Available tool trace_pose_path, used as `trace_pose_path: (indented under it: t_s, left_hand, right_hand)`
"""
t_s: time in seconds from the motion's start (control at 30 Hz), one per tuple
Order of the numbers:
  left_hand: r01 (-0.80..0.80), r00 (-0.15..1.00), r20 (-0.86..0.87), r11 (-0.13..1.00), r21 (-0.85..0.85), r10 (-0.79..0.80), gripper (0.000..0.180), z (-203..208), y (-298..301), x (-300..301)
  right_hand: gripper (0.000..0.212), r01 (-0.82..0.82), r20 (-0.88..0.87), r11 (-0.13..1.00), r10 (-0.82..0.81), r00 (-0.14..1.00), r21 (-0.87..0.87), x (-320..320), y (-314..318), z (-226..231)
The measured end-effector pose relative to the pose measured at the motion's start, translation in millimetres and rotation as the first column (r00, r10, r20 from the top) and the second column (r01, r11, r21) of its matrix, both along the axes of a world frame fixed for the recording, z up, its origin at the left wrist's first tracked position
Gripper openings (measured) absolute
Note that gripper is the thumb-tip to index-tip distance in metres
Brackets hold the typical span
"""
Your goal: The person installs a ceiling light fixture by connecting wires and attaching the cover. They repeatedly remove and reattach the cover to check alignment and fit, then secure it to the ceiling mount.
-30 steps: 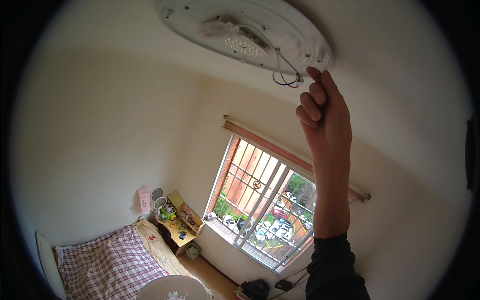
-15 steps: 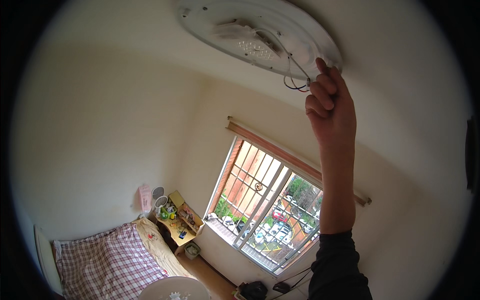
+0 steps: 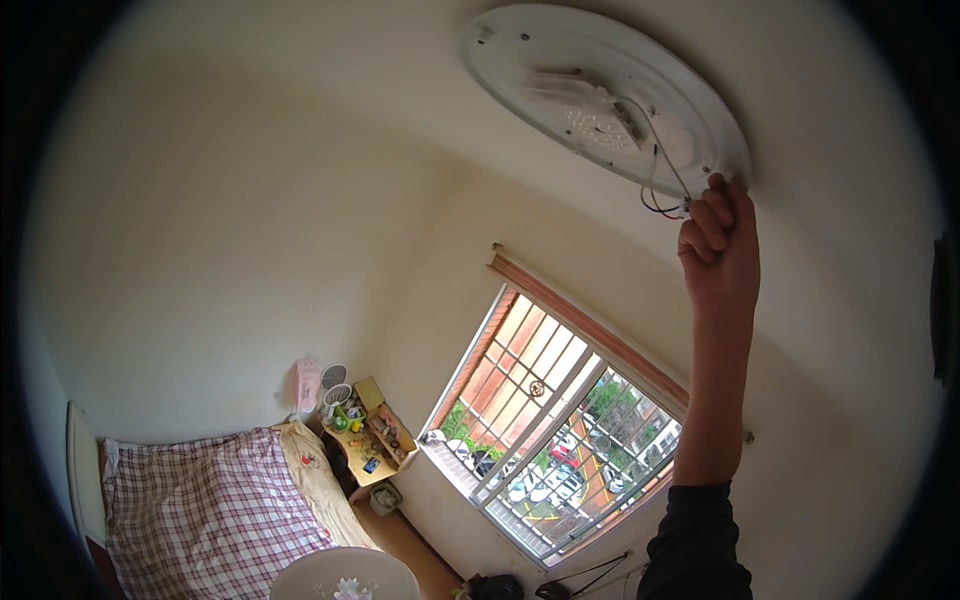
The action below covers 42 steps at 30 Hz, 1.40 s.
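Observation:
A round white ceiling lamp base (image 3: 690,85) hangs on the ceiling at the upper right, its underside bare. On it sit a pale driver box (image 3: 580,92) and a perforated patch. Thin wires (image 3: 655,185), dark and red among them, loop from it down to a small white connector (image 3: 684,210) beside my fingers. My right hand (image 3: 722,235) reaches up from the lower right, fingers curled, the fingertips pinched at the base's near rim. Whatever small part lies between the fingertips is mostly hidden. My left hand is out of view.
A pale round disc with a flower pattern (image 3: 345,578) stands out at the bottom edge. Beyond lie a bed with a checked cover (image 3: 210,510), a cluttered small desk (image 3: 360,455), a bin (image 3: 384,498) and a barred window (image 3: 560,420).
My view has shifted, so the lamp base and my right hand sit lower and further right in the picture. The fingertips are still at the rim.

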<state>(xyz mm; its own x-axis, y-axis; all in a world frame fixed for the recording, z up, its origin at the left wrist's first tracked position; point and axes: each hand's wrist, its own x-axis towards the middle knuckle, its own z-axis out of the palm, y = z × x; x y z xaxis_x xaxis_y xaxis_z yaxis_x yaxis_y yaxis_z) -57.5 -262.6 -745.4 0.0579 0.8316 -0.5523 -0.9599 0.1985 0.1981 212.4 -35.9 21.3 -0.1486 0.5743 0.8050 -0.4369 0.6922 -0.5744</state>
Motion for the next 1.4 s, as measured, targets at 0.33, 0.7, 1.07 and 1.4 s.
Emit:
trace_pose_path:
  t_s: [0.33, 0.7, 1.07, 1.4]
  left_hand:
    - [0.017, 0.999, 0.043, 0.999, 0.046, -0.019, 0.063, -17.7, -1.5, -5.7]
    - [0.0, 1.0, 0.006, 0.998, 0.058, 0.0, 0.061, 29.3, -5.3, -13.7]
    - [-0.09, 0.995, 0.047, 0.996, 0.003, 0.089, 0.063, 8.1, -2.3, -23.3]
    - [-0.158, 0.982, 0.099, 0.987, -0.01, 0.158, 0.065, -39.9, -6.2, -23.3]
  right_hand:
    - [0.019, -0.015, -0.016, 1.0, 0.015, 1.0, 0.024, 1.7, -2.3, 0.4]
    - [0.02, 0.312, 0.001, 0.946, -0.313, 0.95, 0.093, -10.3, -6.8, -6.9]
    - [0.026, -0.026, 0.006, 1.0, 0.026, 1.0, -0.009, 3.6, -4.4, -2.4]
    - [0.025, -0.033, 0.024, 0.999, 0.033, 0.999, -0.007, 5.3, -3.4, -10.3]
